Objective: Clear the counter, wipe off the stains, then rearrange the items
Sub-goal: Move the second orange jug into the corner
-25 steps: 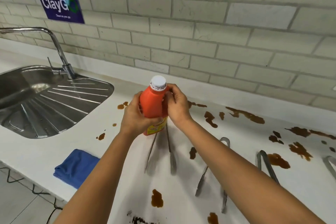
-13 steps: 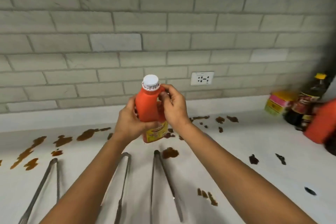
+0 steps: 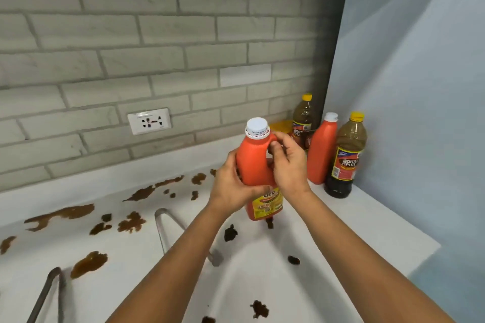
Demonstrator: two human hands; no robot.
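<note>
**A:** Where is the bottle you're carrying?

**B:** You hold the orange bottle (image 3: 256, 165) upright in front of you, its white cap (image 3: 257, 127) on top, so its long axis runs straight up and down. Your left hand (image 3: 233, 189) wraps the lower body from the left. Your right hand (image 3: 287, 165) curls its fingers round the handle near the neck. The bottle hangs just above the stained white desk (image 3: 341, 231), not resting on it.

**A:** And where does it go?

**B:** Probably the far right corner. A second orange bottle (image 3: 321, 152) and two dark bottles, the near dark bottle (image 3: 346, 157) and the far dark bottle (image 3: 303, 118), stand grouped there, ahead and to the right of your hands. Your right hand is nearer them. Tongs (image 3: 181, 233) lie below your left forearm.
</note>
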